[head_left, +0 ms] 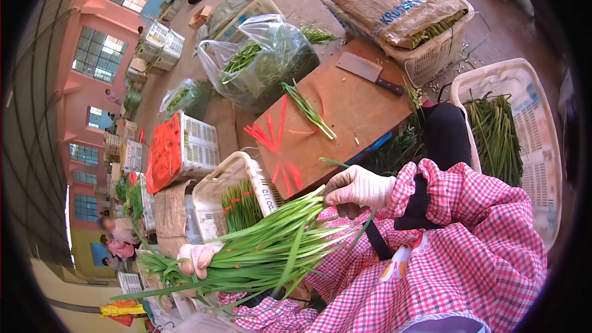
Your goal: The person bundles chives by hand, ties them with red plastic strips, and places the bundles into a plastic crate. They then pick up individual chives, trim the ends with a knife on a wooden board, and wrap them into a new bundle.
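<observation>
A large bunch of long green leafy stalks (259, 246) lies across in front of the checked apron. My left hand (196, 260), in a pale glove, is wrapped round its leafy end. At the cut ends, my right hand (354, 190), also gloved, has its fingers pinched together on a green stalk that sticks out beside the bunch. On the brown wooden board (364, 108) beyond lie a small group of stalks (308, 110), several red ties (271, 139) and a cleaver (370, 73) with a dark handle.
A white crate (213, 200) with tied stalks stands beside the board. Another crate (549, 166) of stalks is at the right. A sack-covered crate (394, 6) and a clear plastic bag (265, 55) of greens stand beyond. People (120, 243) are at the far left.
</observation>
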Demonstrator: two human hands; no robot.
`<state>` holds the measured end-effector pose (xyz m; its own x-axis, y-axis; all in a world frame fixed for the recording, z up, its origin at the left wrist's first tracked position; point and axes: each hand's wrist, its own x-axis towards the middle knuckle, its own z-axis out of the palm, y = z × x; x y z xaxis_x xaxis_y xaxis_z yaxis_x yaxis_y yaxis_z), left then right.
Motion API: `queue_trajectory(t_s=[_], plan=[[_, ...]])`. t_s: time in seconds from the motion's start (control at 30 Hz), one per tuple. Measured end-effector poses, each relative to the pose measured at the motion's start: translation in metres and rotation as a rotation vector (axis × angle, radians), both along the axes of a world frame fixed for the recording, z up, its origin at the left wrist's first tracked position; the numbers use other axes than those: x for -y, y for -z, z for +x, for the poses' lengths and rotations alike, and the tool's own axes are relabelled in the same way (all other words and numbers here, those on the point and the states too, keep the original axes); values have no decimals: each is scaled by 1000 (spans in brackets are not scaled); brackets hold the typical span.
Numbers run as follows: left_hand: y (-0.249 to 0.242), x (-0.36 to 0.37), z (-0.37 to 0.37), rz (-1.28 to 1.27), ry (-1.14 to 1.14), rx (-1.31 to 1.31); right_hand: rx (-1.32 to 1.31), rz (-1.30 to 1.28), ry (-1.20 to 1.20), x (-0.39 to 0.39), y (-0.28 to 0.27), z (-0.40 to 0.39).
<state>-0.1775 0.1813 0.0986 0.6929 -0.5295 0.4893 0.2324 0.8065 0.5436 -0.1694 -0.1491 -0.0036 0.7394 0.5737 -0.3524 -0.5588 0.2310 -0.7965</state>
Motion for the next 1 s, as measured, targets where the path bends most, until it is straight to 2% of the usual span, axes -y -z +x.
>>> queue_trajectory(t_s=[0.07,0.1,0.2,0.23,0.3,0.4,0.47,0.53,0.57,0.6,0.67,0.73,0.8,0.83,0.9,0.97,1.0], plan=[[1,0,-2,22,-26,-21,-37,45,83,2,3,-2],[2,-2,-3,46,-55,-41,-46,146,94,2,12,-4],[4,-25,7,131,4,-23,-60,310,145,11,23,-12],[11,-30,4,129,2,-27,-63,307,143,18,24,-14],[18,-33,0,71,-309,-59,10,280,37,37,21,-17],[7,-23,-5,-13,-324,-167,99,156,-45,78,25,-19],[-3,-23,-2,77,-256,-132,158,-122,-221,103,34,-19],[-6,-32,-1,178,-190,-100,612,-507,-486,122,24,-16],[-2,-36,1,150,-189,-80,865,-850,-620,127,22,-17],[1,-39,2,120,-186,-60,950,-1184,-801,129,37,-17],[-4,-39,1,118,-169,-56,968,-1371,-848,125,38,-23],[-5,-34,-2,118,-159,-58,1055,-1321,-650,103,-6,-23],[-4,-28,0,23,-103,52,1243,-1004,-177,86,-1,-11],[-8,-23,-3,15,-100,68,1265,-883,-55,76,-3,-3],[-25,-8,-5,118,-25,-39,1247,-755,112,49,-4,13],[-8,-37,7,91,34,66,1180,-676,104,23,-13,24],[-3,-46,12,82,80,133,1228,-596,106,9,-3,30]])
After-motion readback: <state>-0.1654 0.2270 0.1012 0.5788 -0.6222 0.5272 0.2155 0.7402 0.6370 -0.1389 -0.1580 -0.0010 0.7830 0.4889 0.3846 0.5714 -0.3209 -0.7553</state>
